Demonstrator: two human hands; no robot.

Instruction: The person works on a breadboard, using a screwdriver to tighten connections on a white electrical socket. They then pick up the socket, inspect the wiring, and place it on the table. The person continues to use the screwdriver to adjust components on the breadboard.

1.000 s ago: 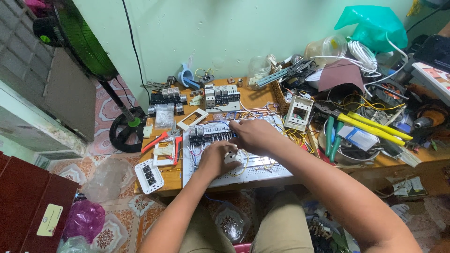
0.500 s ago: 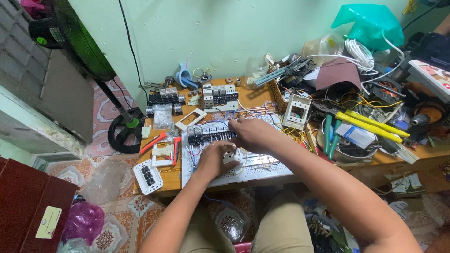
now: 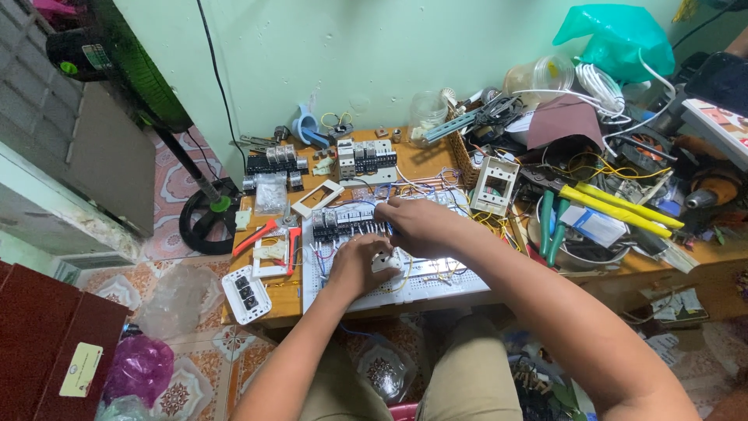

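A white perforated mounting panel lies on the wooden table in front of me. A row of dark circuit breakers with blue and red wires is fixed along its far edge. My left hand is curled around a small white round part on the panel. My right hand rests just beyond it, fingers pinched at the wires beside the breakers; what it grips is hidden.
Red-handled pliers, a white switch plate and a white frame lie at left. More breakers stand at the back. Yellow-handled cutters, green-handled pliers and wire clutter fill the right. A fan stand is on the floor.
Both hands stay on the panel with only slight shifts. The view has moved a little.
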